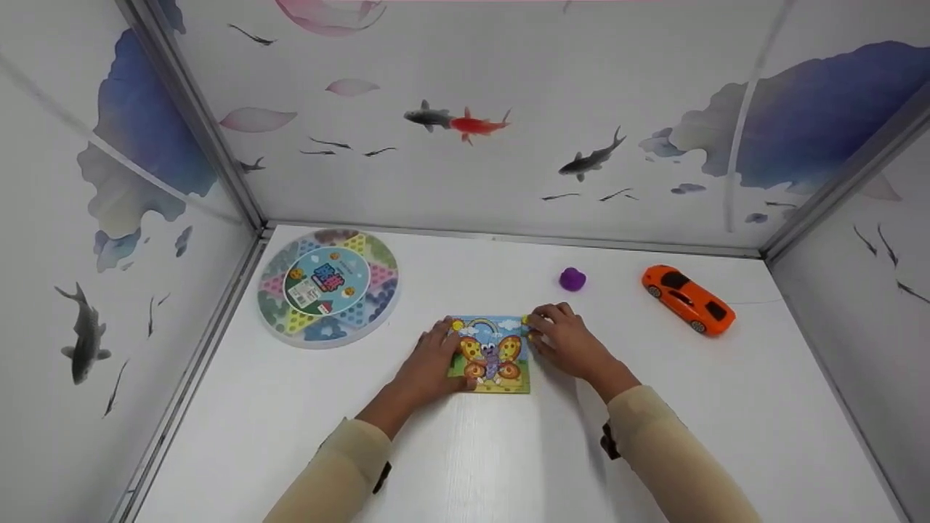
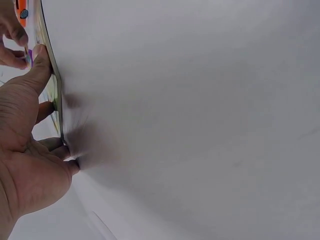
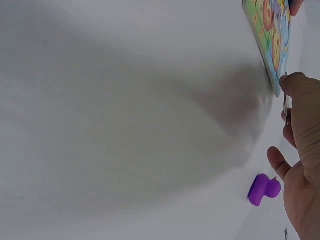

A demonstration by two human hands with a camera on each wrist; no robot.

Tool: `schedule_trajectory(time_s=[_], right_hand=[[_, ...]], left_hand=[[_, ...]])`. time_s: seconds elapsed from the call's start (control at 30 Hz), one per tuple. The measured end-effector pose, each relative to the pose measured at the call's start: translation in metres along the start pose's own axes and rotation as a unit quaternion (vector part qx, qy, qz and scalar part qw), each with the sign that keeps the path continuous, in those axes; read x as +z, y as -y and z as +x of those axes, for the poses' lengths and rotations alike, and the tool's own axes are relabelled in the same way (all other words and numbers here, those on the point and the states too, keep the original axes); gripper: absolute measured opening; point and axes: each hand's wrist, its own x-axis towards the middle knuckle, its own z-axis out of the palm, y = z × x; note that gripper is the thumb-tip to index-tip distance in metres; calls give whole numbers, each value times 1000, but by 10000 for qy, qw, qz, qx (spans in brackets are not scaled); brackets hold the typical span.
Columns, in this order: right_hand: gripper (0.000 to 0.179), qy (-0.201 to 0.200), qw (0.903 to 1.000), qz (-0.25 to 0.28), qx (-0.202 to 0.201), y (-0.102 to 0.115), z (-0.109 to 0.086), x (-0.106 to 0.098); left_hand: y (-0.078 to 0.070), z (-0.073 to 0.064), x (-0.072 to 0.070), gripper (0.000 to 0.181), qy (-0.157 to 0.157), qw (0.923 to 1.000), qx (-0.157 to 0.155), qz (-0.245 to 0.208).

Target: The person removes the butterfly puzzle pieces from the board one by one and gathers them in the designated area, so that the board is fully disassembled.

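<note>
A square jigsaw puzzle (image 1: pixel 492 367) with a cartoon butterfly and a rainbow lies flat on the white table. My left hand (image 1: pixel 430 365) grips the puzzle's left side, thumb at the lower edge and fingers along the upper left. At the top right corner, my right hand (image 1: pixel 570 343) pinches a small, thin puzzle piece (image 3: pixel 286 104) between thumb and fingers. The right wrist view shows that piece almost edge-on, close beside the puzzle's corner. Part of the puzzle's left edge is hidden under the left hand in the head view.
A round Chinese checkers box (image 1: pixel 378 290) stands at the back left. Behind the right hand sits a small purple rounded toy (image 1: pixel 572 279). An orange toy car (image 1: pixel 689 299) is farther right. Printed wall panels (image 1: pixel 494 189) close off the table's back and sides.
</note>
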Motion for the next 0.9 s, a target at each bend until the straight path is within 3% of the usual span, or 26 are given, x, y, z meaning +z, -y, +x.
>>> schedule_trajectory(time_s=[0.2,0.4,0.9], right_hand=[[38,19,9997,1,245,-19,-16,-4],[41,60,9994,-88,337,-29,-26,-3],[42,246,9979,85,589,-28,-26,-4]], left_hand=[[-2,1,-3,80,92,9997,-149,-186],[-3,-1,-3,76,121,9997,-107,-184],[1,0,-2,75,87,9999,4,-79]])
